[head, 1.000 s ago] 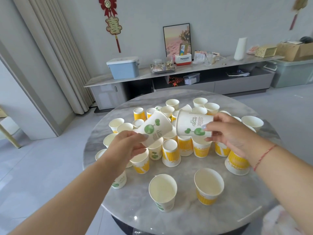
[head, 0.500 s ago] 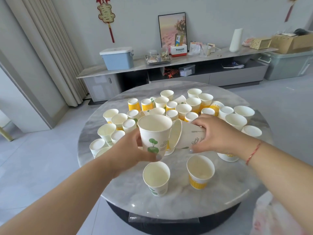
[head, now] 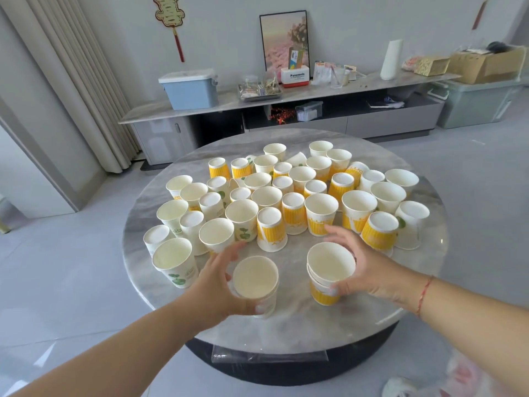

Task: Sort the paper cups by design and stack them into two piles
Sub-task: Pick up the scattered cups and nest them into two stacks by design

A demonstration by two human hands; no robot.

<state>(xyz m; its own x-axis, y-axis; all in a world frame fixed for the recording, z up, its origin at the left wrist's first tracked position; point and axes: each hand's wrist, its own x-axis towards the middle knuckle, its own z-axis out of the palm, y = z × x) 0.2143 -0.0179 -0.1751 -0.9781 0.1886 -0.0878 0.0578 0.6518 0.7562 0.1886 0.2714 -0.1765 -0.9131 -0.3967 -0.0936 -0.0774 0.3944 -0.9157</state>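
Two short cup stacks stand near the front edge of the round marble table (head: 286,333). My left hand (head: 220,285) wraps around the white green-leaf stack (head: 255,277). My right hand (head: 366,270) holds the yellow-striped stack (head: 326,295), thumb on its near side and fingers behind it. Behind them crowd several loose cups, some upright and some upside down. Among these are an upright green-leaf cup (head: 175,265) at the front left and an upturned yellow cup (head: 272,232) in the middle.
A low grey cabinet (head: 286,103) runs along the far wall, with a blue storage box (head: 190,88) and small items on it. Curtains hang at the left. A plastic bag (head: 472,376) lies on the floor at the lower right.
Both hands have come down from mid-air to the table front. The green-leaf cups they held are now nested in the front left cup. My right hand has moved onto the yellow stack.
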